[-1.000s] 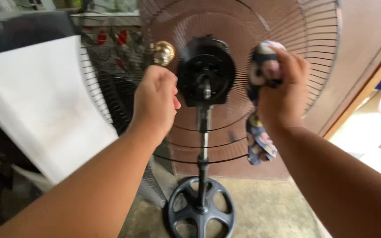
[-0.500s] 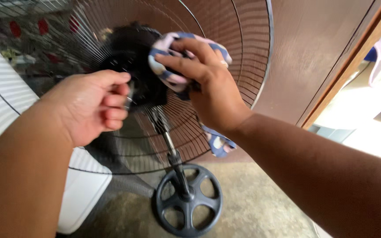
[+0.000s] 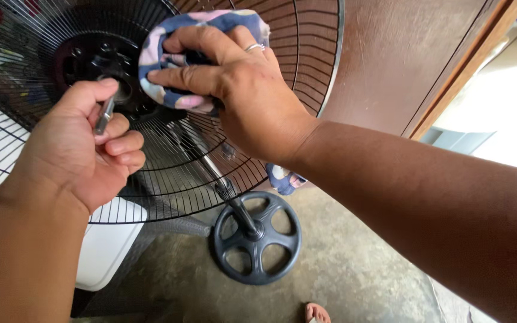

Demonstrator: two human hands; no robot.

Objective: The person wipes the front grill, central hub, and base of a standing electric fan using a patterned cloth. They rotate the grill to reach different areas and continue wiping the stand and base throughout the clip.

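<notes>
A stand fan with its blades off faces me: a black wire rear guard (image 3: 282,96), a black motor housing (image 3: 82,57) and a metal shaft (image 3: 104,113) sticking out of its middle. My left hand (image 3: 82,152) is closed around that shaft with thumb and fingers. My right hand (image 3: 240,96), a ring on one finger, presses a blue, white and pink patterned cloth (image 3: 178,54) against the motor housing beside the shaft. A tail of the cloth (image 3: 282,178) hangs down behind my right wrist.
The fan's pole runs down to a round black spoked base (image 3: 257,236) on a concrete floor (image 3: 342,269). A brown door (image 3: 390,60) stands behind the guard. A white object (image 3: 106,251) lies at lower left. Toes (image 3: 318,312) show at the bottom edge.
The view has closed in on the fan. My left hand went from beside the hub to gripping the shaft. My right hand brought the cloth from the guard onto the motor housing.
</notes>
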